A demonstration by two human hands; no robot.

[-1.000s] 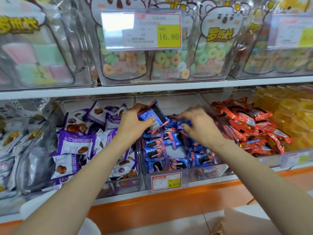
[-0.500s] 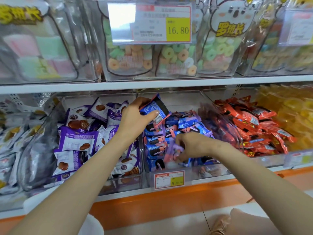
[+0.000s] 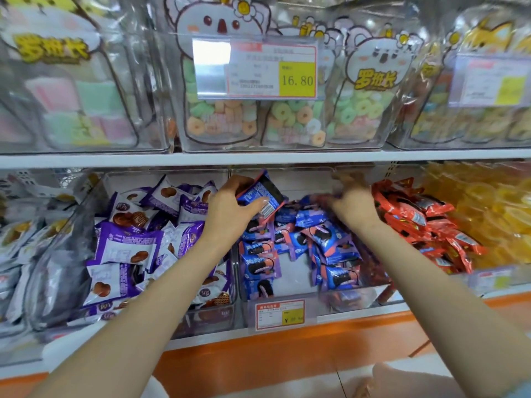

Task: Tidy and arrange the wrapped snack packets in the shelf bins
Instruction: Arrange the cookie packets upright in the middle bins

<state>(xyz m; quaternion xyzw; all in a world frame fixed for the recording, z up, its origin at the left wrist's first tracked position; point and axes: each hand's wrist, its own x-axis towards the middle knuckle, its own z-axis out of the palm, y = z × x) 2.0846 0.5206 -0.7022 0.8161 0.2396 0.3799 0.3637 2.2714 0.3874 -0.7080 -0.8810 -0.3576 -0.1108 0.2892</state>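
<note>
Blue snack packet [image 3: 261,194] pinched between thumb and fingers of left grip [image 3: 230,216], held tilted above middle bin [image 3: 296,277]; left arm stretched forward; right grip [image 3: 354,203] extended over bin's rear packets, blurred; clench or release impossible to tell.

Bright, even store light; glare whitens the upper price tag [image 3: 212,67], motion blur smears the right hand [image 3: 353,202], edges bow outward.

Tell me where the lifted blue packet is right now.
Head view, centre: the left hand grips the blue packet above the back left corner of the middle bin, just right of the purple packets.
</note>
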